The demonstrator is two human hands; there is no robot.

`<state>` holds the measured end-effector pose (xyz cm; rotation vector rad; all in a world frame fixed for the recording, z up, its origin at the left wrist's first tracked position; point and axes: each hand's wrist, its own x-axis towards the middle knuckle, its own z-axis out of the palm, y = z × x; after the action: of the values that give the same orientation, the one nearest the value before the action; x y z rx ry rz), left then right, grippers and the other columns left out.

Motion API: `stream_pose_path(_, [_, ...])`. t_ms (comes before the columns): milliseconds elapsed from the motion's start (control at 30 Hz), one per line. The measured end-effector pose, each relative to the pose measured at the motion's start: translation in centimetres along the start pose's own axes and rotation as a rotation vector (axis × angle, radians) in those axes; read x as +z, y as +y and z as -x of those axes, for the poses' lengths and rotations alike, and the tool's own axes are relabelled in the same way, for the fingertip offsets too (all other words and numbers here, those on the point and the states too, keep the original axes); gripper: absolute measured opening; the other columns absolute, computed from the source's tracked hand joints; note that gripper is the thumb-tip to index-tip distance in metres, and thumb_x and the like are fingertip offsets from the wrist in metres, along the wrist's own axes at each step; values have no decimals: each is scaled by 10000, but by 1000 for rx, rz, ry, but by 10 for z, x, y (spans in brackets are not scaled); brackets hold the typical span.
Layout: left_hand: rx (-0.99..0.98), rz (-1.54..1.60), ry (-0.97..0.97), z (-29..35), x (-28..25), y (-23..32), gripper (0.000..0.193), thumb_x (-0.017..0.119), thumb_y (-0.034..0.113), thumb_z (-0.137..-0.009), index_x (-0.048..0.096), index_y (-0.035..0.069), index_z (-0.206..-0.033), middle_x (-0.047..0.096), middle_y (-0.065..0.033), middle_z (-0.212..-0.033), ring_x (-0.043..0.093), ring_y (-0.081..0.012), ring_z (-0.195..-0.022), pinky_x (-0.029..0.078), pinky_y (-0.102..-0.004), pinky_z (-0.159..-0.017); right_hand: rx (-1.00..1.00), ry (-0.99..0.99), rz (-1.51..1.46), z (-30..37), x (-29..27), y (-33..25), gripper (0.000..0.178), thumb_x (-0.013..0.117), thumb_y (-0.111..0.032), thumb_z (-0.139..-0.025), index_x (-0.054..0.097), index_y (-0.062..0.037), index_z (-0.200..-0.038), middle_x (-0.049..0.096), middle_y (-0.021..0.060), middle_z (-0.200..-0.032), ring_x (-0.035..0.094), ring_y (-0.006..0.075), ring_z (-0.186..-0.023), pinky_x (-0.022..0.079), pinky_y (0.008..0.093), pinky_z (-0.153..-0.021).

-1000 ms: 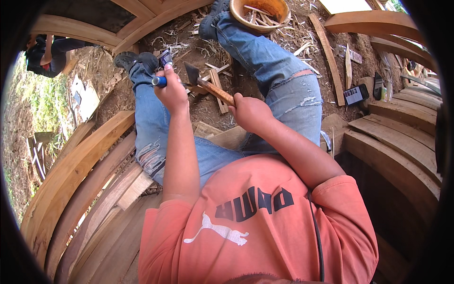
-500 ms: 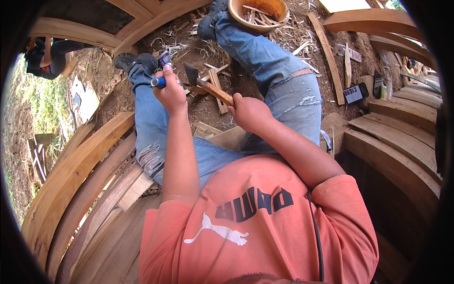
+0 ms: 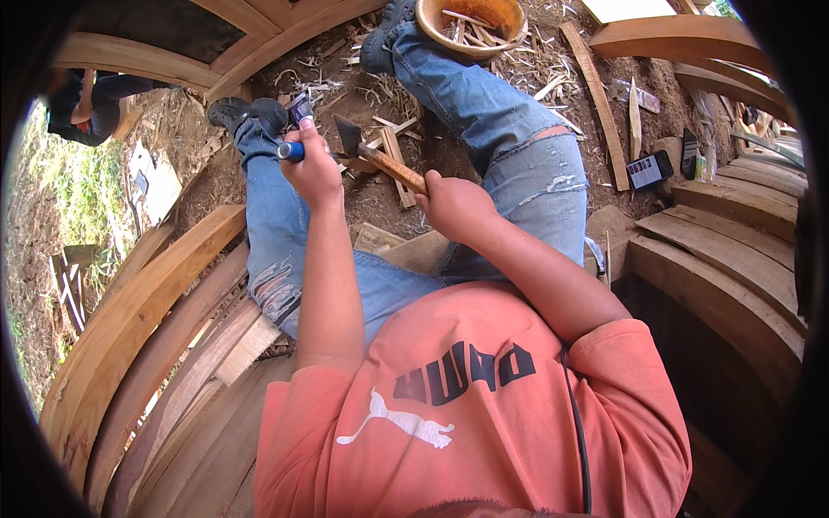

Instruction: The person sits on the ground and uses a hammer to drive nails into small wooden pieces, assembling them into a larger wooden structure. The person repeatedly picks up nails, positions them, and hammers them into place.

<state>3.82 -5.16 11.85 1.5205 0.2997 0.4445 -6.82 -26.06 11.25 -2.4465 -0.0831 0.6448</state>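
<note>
My left hand (image 3: 313,173) is closed around a short blue cylinder (image 3: 291,151) with a pale end, which looks like a tool handle; the fingers hide the rest. By its thumb tip is a small dark and white printed piece (image 3: 300,109); whether it is held I cannot tell. Lower down and to the right, my right hand (image 3: 453,205) grips the wooden handle of a hammer (image 3: 393,166). Its dark metal head (image 3: 348,135) points up and left, close to the left hand. Both hands are above the ground between my jeans-clad legs.
A yellowish basin (image 3: 472,39) of wood scraps stands beyond my right leg. Shavings and offcuts (image 3: 399,164) litter the dirt. Long boards (image 3: 142,315) lie at left, stacked curved-looking planks (image 3: 725,250) at right. A phone (image 3: 649,170) lies nearby. Another person (image 3: 95,104) is at far left.
</note>
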Motion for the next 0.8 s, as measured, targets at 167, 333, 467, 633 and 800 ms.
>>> stream_pose_path(167, [-12,-27,-8,0,1,0,346,682,196,-1119,553,91,-815,547,12,-692,492,-96,-640,407,-287,-624,18,-19,10,-1,-1,-1,373,613,-393,-1115,608,-21,-1132,781,231,-926,774,461,-900,594,604,-787])
stream_pose_path(333, [34,-38,-9,-1,-1,-5,383,686,262,-1125,574,82,-807,563,23,-683,498,-74,-614,378,-289,-563,8,-2,5,0,2,1,347,605,-377,-1117,587,-30,-1130,770,223,-909,762,465,-891,583,614,-777])
stream_pose_path(467, [16,-40,-14,-6,-4,-5,374,688,259,-1120,574,80,-811,569,19,-686,509,-79,-615,386,-287,-570,12,-12,-1,-1,2,1,337,602,-371,-1117,577,-35,-1130,763,219,-897,755,468,-882,576,621,-771])
stream_pose_path(633, [22,-15,-28,-10,-9,-10,371,690,259,-1118,573,80,-814,572,17,-687,512,-84,-608,391,-288,-567,16,-5,-1,0,2,2,342,604,-376,-1116,579,-36,-1128,763,221,-898,755,468,-878,575,622,-766])
stream_pose_path(800, [6,-35,-14,-8,-4,-7,376,691,251,-1121,567,85,-807,561,18,-691,502,-86,-618,392,-295,-582,14,-3,-1,-1,2,3,349,607,-384,-1114,582,-36,-1125,764,225,-903,752,472,-881,572,623,-768])
